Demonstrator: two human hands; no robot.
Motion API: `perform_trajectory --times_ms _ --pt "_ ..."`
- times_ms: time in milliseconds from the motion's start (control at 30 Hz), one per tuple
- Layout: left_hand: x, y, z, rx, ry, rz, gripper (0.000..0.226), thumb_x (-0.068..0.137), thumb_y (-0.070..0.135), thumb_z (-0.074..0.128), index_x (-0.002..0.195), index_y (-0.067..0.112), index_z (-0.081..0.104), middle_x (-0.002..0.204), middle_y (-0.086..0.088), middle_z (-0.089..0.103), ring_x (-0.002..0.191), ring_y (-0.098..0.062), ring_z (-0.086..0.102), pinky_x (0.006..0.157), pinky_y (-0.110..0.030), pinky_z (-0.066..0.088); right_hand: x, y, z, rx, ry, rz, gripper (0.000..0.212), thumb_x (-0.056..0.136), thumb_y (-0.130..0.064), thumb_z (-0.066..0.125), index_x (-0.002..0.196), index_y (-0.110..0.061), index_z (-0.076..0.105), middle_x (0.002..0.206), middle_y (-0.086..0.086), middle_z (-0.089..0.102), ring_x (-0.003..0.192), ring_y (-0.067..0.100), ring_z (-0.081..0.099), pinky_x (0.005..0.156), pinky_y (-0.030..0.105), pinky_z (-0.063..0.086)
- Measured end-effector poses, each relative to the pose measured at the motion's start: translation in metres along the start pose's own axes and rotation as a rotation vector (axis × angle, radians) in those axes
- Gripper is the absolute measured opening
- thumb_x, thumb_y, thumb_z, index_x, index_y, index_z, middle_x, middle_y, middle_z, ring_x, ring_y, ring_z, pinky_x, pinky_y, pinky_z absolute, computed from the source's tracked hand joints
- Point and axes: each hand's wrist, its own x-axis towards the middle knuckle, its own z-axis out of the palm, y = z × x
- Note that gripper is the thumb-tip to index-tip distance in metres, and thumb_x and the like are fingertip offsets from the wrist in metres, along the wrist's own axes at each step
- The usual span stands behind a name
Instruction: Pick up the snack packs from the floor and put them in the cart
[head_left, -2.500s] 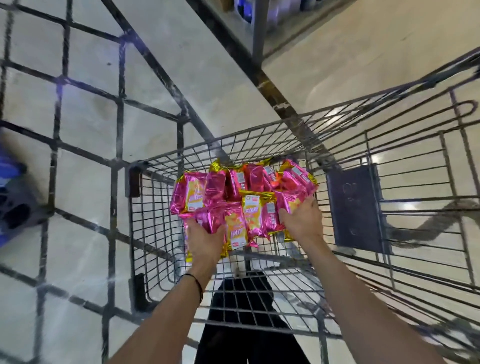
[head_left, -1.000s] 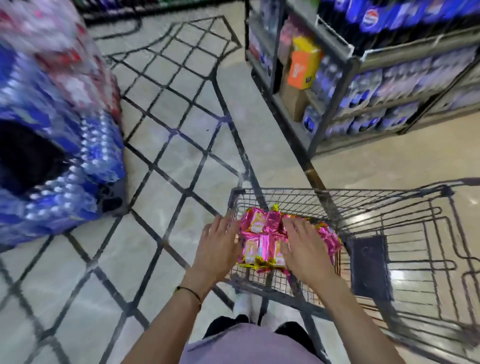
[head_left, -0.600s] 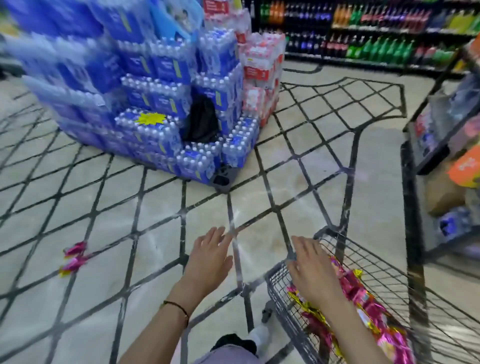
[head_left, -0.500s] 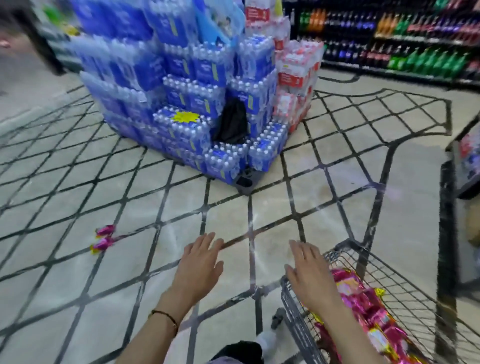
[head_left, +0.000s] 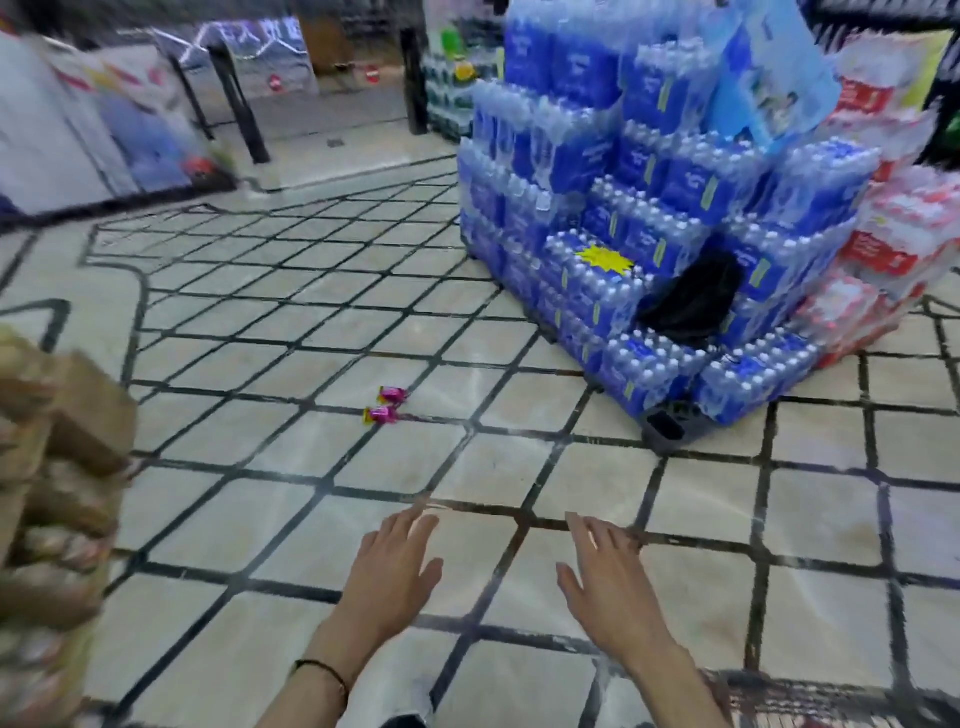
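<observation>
Two pink snack packs (head_left: 387, 405) with yellow ends lie side by side on the tiled floor ahead, left of centre. My left hand (head_left: 392, 566) and my right hand (head_left: 605, 577) hover low in the view, palms down, fingers spread, both holding nothing. The packs lie well beyond both hands. Only a blurred strip of the cart's dark wire rim (head_left: 810, 691) shows at the bottom right; the packs inside it are out of sight.
A tall stack of blue bottled-water packs (head_left: 649, 197) stands on the right, with red-and-white packs (head_left: 904, 208) beside it and a black bag (head_left: 691, 301) resting on it. Blurred brown boxes (head_left: 57, 467) crowd the left edge. Dark posts (head_left: 236, 104) stand far back.
Both hands let go of the pink packs in the cart and lifted off it. My view swung left, so the cart slid almost out of sight and the floor packs came toward centre.
</observation>
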Motion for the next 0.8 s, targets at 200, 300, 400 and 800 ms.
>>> perform_trajectory --times_ms 200,300,400,800 --pt "0.020 -0.086 -0.026 -0.055 -0.005 -0.139 0.053 0.101 0.043 0.047 0.151 0.029 0.036 0.154 0.008 0.036 0.139 -0.016 0.036 0.108 -0.032 0.035 0.103 -0.085 0.025 -0.005 -0.052 -0.140 0.060 0.103 -0.041 0.038 0.156 -0.020 0.018 0.150 -0.001 0.036 0.138 0.022 0.028 0.113 0.033 0.033" --pt "0.039 -0.137 -0.041 -0.034 -0.032 -0.206 0.050 0.102 0.044 0.044 0.149 0.030 0.037 0.152 0.008 0.037 0.134 -0.017 0.041 0.103 -0.033 0.040 0.155 -0.127 0.041 0.006 -0.071 -0.187 0.059 0.100 -0.041 0.040 0.153 -0.020 0.024 0.146 -0.002 0.042 0.134 0.021 0.032 0.107 0.034 0.038" --pt "0.061 -0.182 -0.060 -0.024 -0.043 -0.257 0.050 0.102 0.043 0.042 0.150 0.029 0.035 0.152 0.009 0.036 0.135 -0.017 0.040 0.105 -0.033 0.039 0.199 -0.163 0.050 0.018 -0.103 -0.196 0.060 0.100 -0.044 0.038 0.154 -0.022 0.021 0.147 -0.004 0.039 0.136 0.020 0.029 0.107 0.032 0.038" --pt "0.207 -0.252 -0.080 -0.024 -0.022 -0.348 0.046 0.101 0.042 0.043 0.145 0.029 0.040 0.145 0.008 0.043 0.131 -0.019 0.043 0.101 -0.035 0.041 0.359 -0.181 0.065 0.028 -0.208 -0.164 0.060 0.101 -0.044 0.038 0.154 -0.023 0.019 0.152 -0.004 0.032 0.139 0.019 0.026 0.106 0.031 0.040"
